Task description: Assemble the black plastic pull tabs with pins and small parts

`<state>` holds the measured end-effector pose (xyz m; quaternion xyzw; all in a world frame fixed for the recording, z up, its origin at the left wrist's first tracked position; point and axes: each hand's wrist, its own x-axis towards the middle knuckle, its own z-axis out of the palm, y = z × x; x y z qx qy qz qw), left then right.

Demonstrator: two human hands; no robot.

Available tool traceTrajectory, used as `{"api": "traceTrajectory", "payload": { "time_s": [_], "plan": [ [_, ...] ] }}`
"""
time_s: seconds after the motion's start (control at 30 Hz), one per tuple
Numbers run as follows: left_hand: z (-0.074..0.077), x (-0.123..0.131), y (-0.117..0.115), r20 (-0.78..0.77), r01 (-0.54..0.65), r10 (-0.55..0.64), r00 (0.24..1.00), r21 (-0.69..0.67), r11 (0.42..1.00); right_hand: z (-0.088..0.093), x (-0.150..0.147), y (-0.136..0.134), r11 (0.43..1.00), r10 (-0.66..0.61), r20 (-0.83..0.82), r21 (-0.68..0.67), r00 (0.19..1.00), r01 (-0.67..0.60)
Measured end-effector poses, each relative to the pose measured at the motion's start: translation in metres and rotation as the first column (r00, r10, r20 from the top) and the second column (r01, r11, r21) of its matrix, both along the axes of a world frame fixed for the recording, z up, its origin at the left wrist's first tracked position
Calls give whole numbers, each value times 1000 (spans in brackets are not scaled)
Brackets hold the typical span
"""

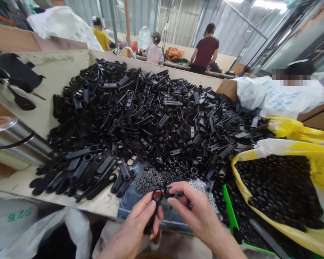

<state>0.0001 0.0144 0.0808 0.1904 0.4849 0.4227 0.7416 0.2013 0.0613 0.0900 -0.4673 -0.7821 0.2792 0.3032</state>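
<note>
Pinching a long black plastic pull (151, 212) between thumb and fingers, the left hand (133, 226) is close to the right hand (194, 212), whose thumb and fingers press together on a small black piece (175, 195). The two hands are working just past the near edge of the pale wooden bench (97, 205), and the two black parts are almost touching. Much work seems to be left, because a large heap of black plastic pulls (151, 111) covers most of the bench and reaches the far wall of the bench (54, 61). On the right, an open yellow-and-white plastic sack (241, 180) is already holding a thick layer of dark round parts (278, 190), so some part of the work looks done. A low heap of small grey metal pieces (153, 180) lies between the hands and the large heap. Bare board is only a narrow strip at near left, with loose pulls (81, 172) on it, so the hands have most open room in front of the bench edge, not over it.
</note>
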Motion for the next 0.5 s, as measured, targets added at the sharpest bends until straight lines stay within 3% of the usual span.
{"api": "traceTrajectory", "payload": {
  "time_s": [0.1,0.3,0.5],
  "plan": [
    [-2,3,-5,-50,96,-94,994,40,995,-8,-10,-20,993,53,-4,103,999,-52],
    [0,-5,-14,-227,257,-248,942,11,966,-13,-12,-21,932,168,65,314,984,-180],
    [-24,-7,-26,-281,223,-225,933,-37,974,-18,-12,-26,914,137,111,369,984,-169]
  ]
}}
